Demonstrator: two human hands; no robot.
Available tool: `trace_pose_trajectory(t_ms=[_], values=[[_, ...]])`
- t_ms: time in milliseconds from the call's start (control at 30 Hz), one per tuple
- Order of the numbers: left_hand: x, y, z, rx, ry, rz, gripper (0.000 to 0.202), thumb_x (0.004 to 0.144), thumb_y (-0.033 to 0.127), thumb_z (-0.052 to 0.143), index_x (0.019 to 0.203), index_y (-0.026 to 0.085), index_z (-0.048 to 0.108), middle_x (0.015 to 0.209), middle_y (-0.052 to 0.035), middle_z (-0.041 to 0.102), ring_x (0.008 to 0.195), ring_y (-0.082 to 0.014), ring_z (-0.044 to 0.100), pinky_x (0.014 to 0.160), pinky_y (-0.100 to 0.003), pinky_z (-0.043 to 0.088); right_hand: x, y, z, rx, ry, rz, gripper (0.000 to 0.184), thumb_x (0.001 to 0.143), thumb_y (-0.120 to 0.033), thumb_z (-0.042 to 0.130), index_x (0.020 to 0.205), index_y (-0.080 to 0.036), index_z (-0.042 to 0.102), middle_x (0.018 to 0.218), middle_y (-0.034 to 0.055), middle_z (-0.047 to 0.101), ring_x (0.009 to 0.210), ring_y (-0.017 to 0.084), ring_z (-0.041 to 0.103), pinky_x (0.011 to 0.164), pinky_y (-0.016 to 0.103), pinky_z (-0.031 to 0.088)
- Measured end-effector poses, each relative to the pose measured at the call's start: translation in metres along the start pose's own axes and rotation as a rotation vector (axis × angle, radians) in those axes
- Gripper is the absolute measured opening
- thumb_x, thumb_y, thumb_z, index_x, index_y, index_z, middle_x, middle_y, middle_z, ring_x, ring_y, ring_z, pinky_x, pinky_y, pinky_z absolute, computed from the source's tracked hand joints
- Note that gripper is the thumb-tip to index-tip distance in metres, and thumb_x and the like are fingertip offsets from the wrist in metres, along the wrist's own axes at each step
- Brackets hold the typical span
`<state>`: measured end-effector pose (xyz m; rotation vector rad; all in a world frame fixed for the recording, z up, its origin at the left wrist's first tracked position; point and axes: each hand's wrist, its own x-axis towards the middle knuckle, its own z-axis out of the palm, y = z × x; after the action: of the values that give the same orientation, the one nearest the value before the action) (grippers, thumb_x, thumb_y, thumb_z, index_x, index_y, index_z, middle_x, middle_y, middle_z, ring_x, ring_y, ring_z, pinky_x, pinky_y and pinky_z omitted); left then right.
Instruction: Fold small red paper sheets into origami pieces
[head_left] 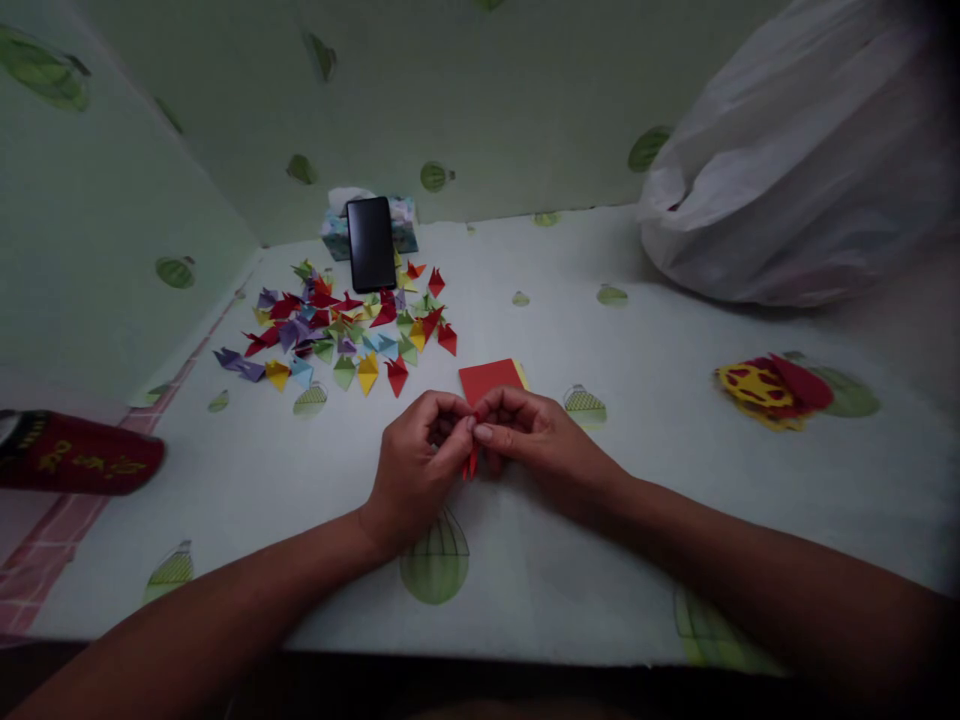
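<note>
My left hand (420,460) and my right hand (529,435) meet over the middle of the table, thumbs and fingertips pinched together. Between them they grip a small folded red paper (469,465); its narrow points stick out below the fingers, and the rest is covered. Just beyond the fingertips lies a stack of square paper sheets (491,378), red on top with a yellow edge at the right. Farther off to the left is a spread of folded paper cranes (345,335) in red, yellow, green, blue and purple.
A black phone (371,245) leans against a tissue box (405,225) behind the cranes. At the left edge lies a dark red can (90,455). A large white plastic bag (780,180) stands at the back right, with red and yellow cut-out pieces (757,388) in front of it.
</note>
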<state>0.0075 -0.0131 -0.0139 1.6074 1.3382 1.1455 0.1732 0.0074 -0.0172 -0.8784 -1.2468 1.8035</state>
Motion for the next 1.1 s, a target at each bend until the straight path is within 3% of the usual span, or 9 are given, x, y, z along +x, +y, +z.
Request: trace_pose_trajectory(t_ms=[667,800,1100], values=[[-0.0004,-0.0001,0.0014,-0.031,-0.033,-0.039,0.002,0.087,0.02,0.061,0.088,0.018,0.063,0.08,-0.0002,0.065,0.068,-0.0116,0.06,0.064,-0.024,0.049,0.0,-0.0067,0.0065,-0.149,0.106,0.034,0.013,0.073,-0.019,0.066,0.079,-0.02,0.054,0.063,-0.005,0.053,0.055,0.01,0.049,0.051,0.025,0.036],[0.0018,0.0019,0.0013,-0.014,-0.055,-0.037,0.01,0.087,0.019,0.061,0.095,0.018,0.067,0.086,-0.0022,0.069,0.076,-0.0138,0.064,0.07,-0.026,0.051,-0.0001,-0.0046,0.0054,-0.137,0.097,0.032,0.012,0.074,-0.02,0.065,0.078,-0.02,0.053,0.063,-0.0046,0.055,0.054,0.009,0.049,0.051,0.025,0.037],[0.0016,-0.0024,0.0003,-0.004,-0.057,-0.05,0.008,0.09,0.023,0.061,0.089,0.017,0.066,0.085,-0.0028,0.069,0.075,-0.0142,0.063,0.069,-0.026,0.05,-0.0002,-0.0016,0.003,-0.235,0.161,0.042,0.017,0.076,-0.031,0.067,0.071,-0.019,0.054,0.061,-0.0023,0.057,0.053,0.012,0.053,0.05,0.026,0.04]])
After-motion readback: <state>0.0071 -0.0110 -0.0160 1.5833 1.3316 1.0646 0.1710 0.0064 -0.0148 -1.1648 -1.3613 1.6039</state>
